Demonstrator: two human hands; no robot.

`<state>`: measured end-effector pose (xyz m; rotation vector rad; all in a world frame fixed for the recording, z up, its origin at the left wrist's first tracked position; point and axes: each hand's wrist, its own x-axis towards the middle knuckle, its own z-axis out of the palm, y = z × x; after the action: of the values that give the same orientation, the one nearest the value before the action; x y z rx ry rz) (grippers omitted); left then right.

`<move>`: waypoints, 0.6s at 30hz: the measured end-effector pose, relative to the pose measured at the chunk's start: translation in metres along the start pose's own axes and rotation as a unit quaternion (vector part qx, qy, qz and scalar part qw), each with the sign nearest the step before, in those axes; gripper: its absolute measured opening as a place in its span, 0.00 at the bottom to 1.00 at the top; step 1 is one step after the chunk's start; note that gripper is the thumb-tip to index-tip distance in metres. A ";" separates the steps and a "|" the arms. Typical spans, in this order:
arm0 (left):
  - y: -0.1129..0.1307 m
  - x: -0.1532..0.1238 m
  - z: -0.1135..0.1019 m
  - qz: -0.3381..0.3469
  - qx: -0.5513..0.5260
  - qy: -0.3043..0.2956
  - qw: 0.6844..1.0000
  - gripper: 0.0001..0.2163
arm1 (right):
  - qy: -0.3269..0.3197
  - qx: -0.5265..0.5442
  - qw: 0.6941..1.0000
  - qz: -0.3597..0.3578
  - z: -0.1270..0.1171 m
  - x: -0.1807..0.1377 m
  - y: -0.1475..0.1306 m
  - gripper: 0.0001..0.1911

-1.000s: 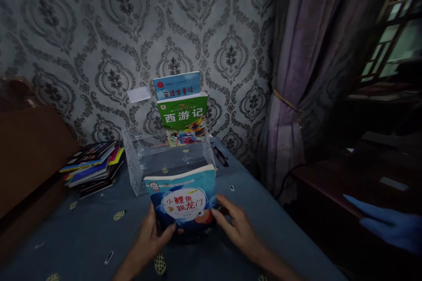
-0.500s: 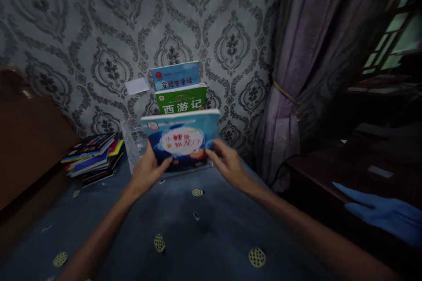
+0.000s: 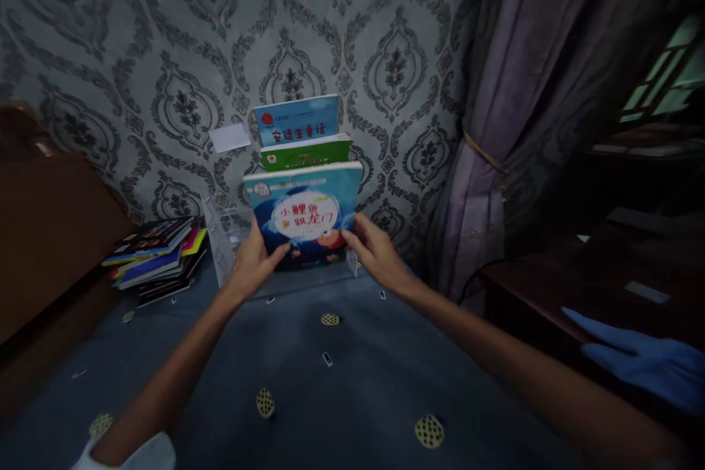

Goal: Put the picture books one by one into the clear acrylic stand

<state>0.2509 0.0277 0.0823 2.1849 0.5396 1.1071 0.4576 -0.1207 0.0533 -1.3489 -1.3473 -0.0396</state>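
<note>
My left hand (image 3: 253,264) and my right hand (image 3: 371,250) grip the lower corners of a blue children's book (image 3: 305,205), holding it upright over the front of a clear acrylic rack (image 3: 217,250). Behind it in the rack stand a green book (image 3: 305,153) and a light blue book (image 3: 297,120), each showing only its top. Whether the held book's bottom edge rests in a slot I cannot tell.
A stack of colourful books (image 3: 157,257) lies on the blue dotted tablecloth (image 3: 330,382) to the left of the rack. Patterned wallpaper is behind, a purple curtain (image 3: 512,125) to the right. A blue-gloved hand of another person (image 3: 639,360) shows at the right edge.
Both hands carried the blue book away from me, off the tablecloth and up to the rack, where it now stands upright in front of the green book.
</note>
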 end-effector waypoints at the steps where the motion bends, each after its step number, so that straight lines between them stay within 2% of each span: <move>1: -0.009 -0.019 0.005 -0.019 -0.011 -0.008 1.000 0.31 | -0.012 -0.004 1.000 0.017 0.005 -0.020 0.004 0.11; 4: -0.036 -0.071 0.021 -0.081 -0.050 -0.016 0.995 0.30 | -0.053 -0.009 0.996 0.076 0.025 -0.076 0.019 0.12; 7: -0.051 -0.096 0.032 -0.121 -0.082 -0.007 0.989 0.30 | -0.060 -0.010 0.992 0.114 0.040 -0.109 0.035 0.16; 11: -0.049 -0.098 0.038 -0.138 -0.082 -0.012 0.987 0.32 | -0.061 -0.001 0.988 0.139 0.043 -0.123 0.051 0.23; 13: -0.047 -0.097 0.040 -0.144 -0.083 -0.031 0.986 0.32 | -0.087 0.008 0.985 0.150 0.043 -0.124 0.057 0.25; 18: -0.059 -0.103 0.045 -0.153 -0.089 -0.033 0.984 0.29 | -0.116 -0.004 0.981 0.152 0.048 -0.124 0.071 0.27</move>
<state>0.2250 -0.0069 -0.0367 1.9003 0.6924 0.8802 0.4335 -0.1441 -0.0936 -1.5904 -1.3169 0.3292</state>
